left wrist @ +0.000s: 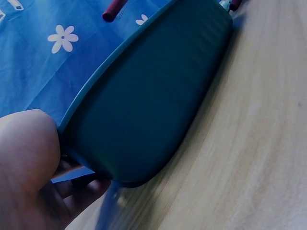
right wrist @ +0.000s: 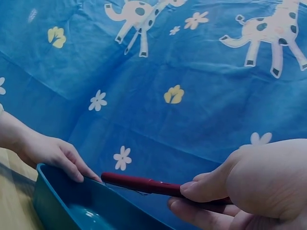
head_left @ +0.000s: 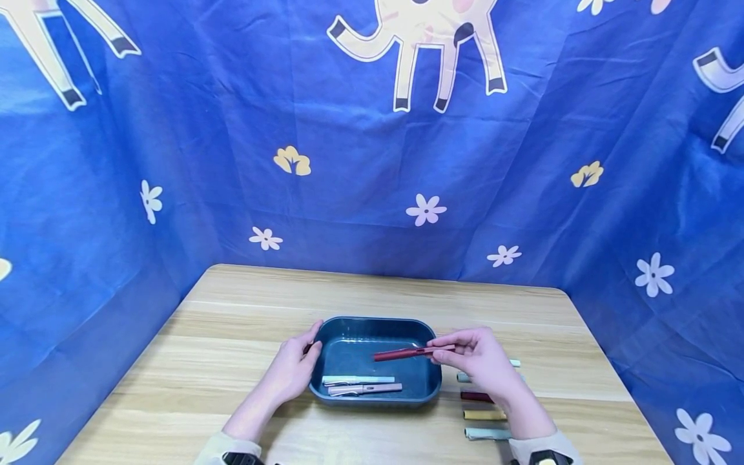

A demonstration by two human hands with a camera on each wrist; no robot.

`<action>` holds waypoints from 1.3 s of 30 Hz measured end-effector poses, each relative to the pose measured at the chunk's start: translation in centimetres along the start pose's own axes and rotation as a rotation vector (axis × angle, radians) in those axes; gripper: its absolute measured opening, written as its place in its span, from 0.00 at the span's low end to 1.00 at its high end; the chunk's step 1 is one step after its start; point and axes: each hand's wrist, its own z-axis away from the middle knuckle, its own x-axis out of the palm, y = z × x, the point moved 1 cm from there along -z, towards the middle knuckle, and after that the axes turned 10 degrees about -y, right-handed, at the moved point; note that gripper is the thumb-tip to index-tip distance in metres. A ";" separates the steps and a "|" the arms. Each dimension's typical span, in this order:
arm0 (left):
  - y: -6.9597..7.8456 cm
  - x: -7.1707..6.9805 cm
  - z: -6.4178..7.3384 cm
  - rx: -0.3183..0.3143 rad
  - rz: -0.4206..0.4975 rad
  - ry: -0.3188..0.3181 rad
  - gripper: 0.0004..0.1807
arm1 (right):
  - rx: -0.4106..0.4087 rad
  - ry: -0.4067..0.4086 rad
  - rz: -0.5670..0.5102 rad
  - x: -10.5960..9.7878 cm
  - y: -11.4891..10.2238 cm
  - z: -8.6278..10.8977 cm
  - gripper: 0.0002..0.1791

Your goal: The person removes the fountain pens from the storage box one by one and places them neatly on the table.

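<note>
While your right hand [head_left: 485,360] pinched the dark red pen [head_left: 401,354] near one end, it jutted from your thumb and fingers [right wrist: 204,215] over the teal tray [head_left: 372,402]; your left hand [head_left: 292,366] gripped the tray's left edge; two pale pens [head_left: 365,389] lay inside by the near edge; more pens [head_left: 485,414] lay on the table [head_left: 256,290] off the right edge.

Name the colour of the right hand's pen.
The pen is dark red, clearest in the right wrist view.

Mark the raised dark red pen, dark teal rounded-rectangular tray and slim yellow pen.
Raised dark red pen [right wrist: 138,183], right wrist view: exposed shaft.
Dark teal rounded-rectangular tray [head_left: 350,360], head view: bare inner floor.
Slim yellow pen [head_left: 485,415], head view: middle of visible barrel.
</note>
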 end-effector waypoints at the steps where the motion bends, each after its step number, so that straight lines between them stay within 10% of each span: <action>1: 0.0 0.0 0.0 -0.002 0.001 0.000 0.28 | -0.010 0.002 0.001 -0.2 0.1 0.3 0.17; 31: 0.2 -0.1 0.0 0.008 0.007 0.009 0.27 | -0.090 0.181 0.002 -4.6 2.1 9.3 0.12; 39: 0.2 -0.1 0.0 0.000 0.015 0.006 0.27 | 0.032 0.226 0.003 -5.1 2.8 11.7 0.15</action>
